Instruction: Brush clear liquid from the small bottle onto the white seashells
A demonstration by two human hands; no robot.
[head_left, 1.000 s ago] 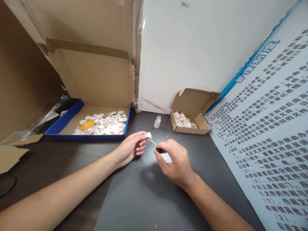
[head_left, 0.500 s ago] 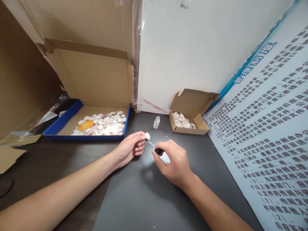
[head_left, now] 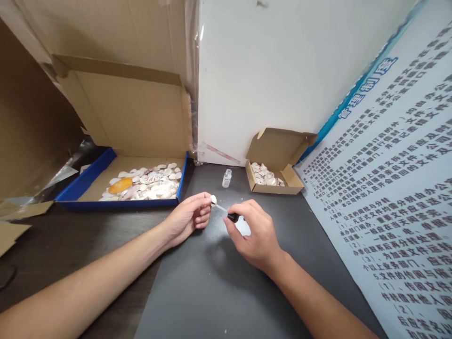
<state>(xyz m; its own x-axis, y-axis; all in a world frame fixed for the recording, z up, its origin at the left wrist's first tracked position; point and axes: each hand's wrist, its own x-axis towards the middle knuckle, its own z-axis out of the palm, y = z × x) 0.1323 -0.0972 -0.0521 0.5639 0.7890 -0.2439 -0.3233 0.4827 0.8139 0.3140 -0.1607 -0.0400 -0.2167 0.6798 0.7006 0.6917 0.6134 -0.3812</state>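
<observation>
My left hand (head_left: pixel 189 217) pinches a small white shell (head_left: pixel 213 199) between thumb and fingertips above the dark mat (head_left: pixel 212 282). My right hand (head_left: pixel 252 233) is closed round a black-capped applicator (head_left: pixel 232 217), and its thin clear tip touches the shell. A small open glass vial (head_left: pixel 226 178) stands just behind both hands. To its left a large blue-edged cardboard box (head_left: pixel 116 203) holds several pale shells and one orange shell (head_left: pixel 120 185). On the vial's right a small cardboard box (head_left: pixel 273 189) holds several white shells.
A white wall panel (head_left: pixel 282 70) rises at the back. A printed poster with blue heading (head_left: pixel 395 188) leans along the right. Brown cardboard sheets (head_left: pixel 31 117) and a plastic film stand at the left, with a cardboard scrap (head_left: pixel 10 230) on the dark table.
Both hands keep their grips and have barely shifted. The view has drifted a little, so everything sits slightly further left and higher.
</observation>
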